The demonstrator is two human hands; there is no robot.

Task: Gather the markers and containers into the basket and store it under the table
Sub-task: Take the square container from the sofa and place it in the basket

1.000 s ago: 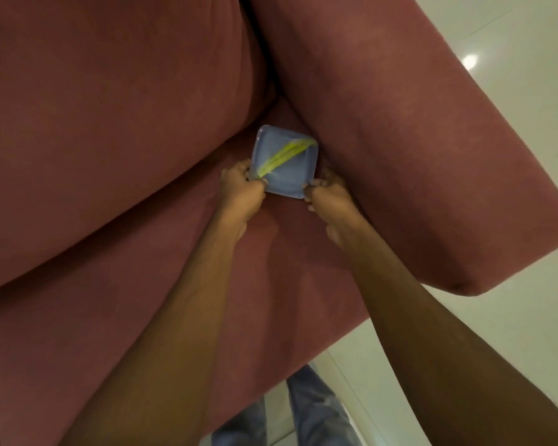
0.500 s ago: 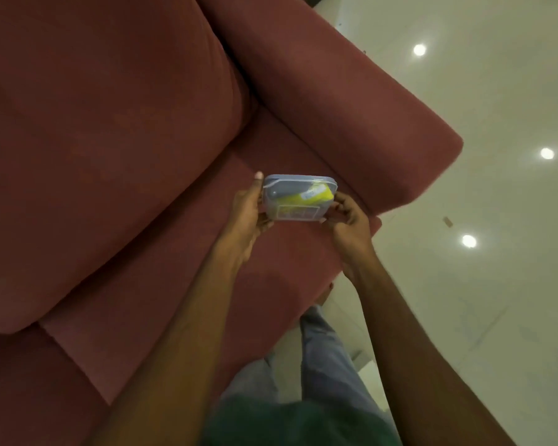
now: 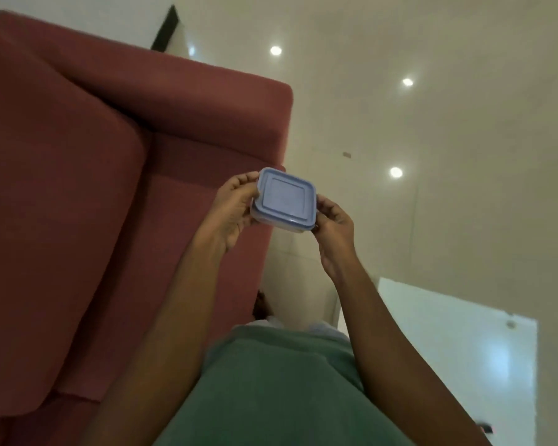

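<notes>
A small square plastic container [image 3: 284, 199] with a blue lid is held in the air in front of me, lid facing up. My left hand [image 3: 234, 209] grips its left side and my right hand [image 3: 334, 220] grips its right corner. The container's contents are hidden under the lid. No basket or markers are in view.
A dark red sofa [image 3: 110, 188] fills the left half, its armrest [image 3: 213, 104] ending near the container. Glossy cream floor tiles [image 3: 448, 140] lie to the right. A white glass table top [image 3: 458, 346] shows at the lower right. My green shirt [image 3: 281, 391] fills the bottom.
Both hands lifted the container off the sofa seat by the armrest, raised it toward me and turned it lid up. My view swung right, away from the sofa.
</notes>
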